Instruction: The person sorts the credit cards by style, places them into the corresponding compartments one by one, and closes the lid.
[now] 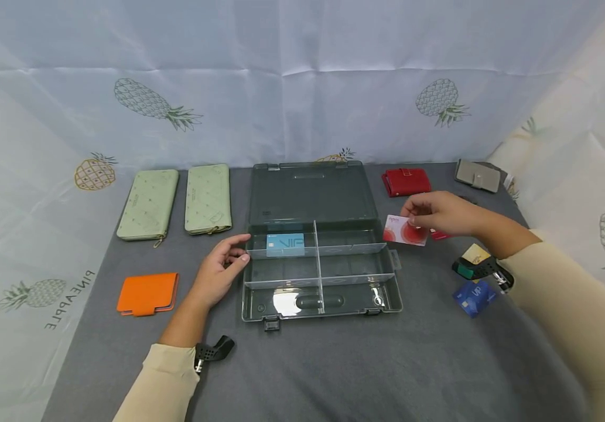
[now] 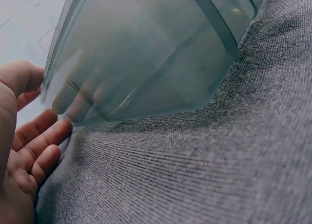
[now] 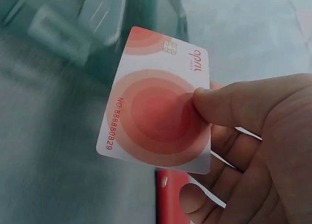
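Note:
Between thumb and fingers my right hand (image 1: 441, 212) pinches a white and red card (image 1: 405, 230), just right of the grey see-through compartment box (image 1: 310, 316). Printed circles and a chip show on the card (image 3: 156, 107) in the right wrist view. The box lies with its lid (image 1: 310, 193) laid back, and clear dividers (image 1: 319, 266) part its tray into several compartments. A blue VIP card (image 1: 285, 244) sits in the back left compartment. My left hand (image 1: 220, 268) is at the box's left side, fingers loosely bent and fingertips right at the wall (image 2: 131, 78).
Two pale green wallets (image 1: 147, 205) and an orange wallet (image 1: 147, 293) lie on the left. Behind my right hand are a red wallet (image 1: 406, 181) and a grey wallet (image 1: 478, 175). A gold card (image 1: 475, 254) and a blue card (image 1: 474, 298) lie near my right wrist.

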`<state>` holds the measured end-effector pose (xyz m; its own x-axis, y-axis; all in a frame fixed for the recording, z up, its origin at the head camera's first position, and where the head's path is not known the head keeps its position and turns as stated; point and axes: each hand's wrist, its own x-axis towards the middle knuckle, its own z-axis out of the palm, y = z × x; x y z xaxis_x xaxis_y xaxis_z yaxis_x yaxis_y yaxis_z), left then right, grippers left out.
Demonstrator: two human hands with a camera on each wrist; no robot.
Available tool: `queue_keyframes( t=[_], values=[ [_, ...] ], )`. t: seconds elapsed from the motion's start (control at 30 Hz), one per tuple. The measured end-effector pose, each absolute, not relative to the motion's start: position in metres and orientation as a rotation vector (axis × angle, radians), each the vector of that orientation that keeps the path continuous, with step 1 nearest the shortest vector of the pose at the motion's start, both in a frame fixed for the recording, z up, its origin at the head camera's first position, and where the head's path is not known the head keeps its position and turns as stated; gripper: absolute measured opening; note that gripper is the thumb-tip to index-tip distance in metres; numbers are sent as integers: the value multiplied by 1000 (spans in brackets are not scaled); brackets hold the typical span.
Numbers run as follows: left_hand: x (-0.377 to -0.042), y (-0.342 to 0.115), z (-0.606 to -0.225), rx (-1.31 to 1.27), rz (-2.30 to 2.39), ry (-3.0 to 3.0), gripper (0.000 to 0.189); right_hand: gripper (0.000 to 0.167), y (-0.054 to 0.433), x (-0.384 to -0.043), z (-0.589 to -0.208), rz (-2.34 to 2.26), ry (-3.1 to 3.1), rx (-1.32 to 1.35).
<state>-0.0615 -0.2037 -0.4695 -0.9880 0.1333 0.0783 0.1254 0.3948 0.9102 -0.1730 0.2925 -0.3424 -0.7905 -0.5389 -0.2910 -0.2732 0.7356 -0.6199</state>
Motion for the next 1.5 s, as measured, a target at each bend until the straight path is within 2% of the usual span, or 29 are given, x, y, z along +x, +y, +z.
queue_keyframes(
  t=[0.43, 0.8, 1.17, 1.5],
  values=[
    [-63, -204, -472, 273, 1721, 2627, 44, 11, 213, -191, -361, -869, 2464, -785],
    [-60, -204, -471, 259, 1697, 2640, 44, 12, 188, -178, -386, -635, 2580, -1073],
    [-59, -205, -470, 251, 1698, 2623, 45, 23, 212, -166, -384, -778, 2652, -972],
    [-60, -205, -469, 251, 1720, 2616, 44, 26, 291, -127, -384, -992, 2650, -753]
  ],
)
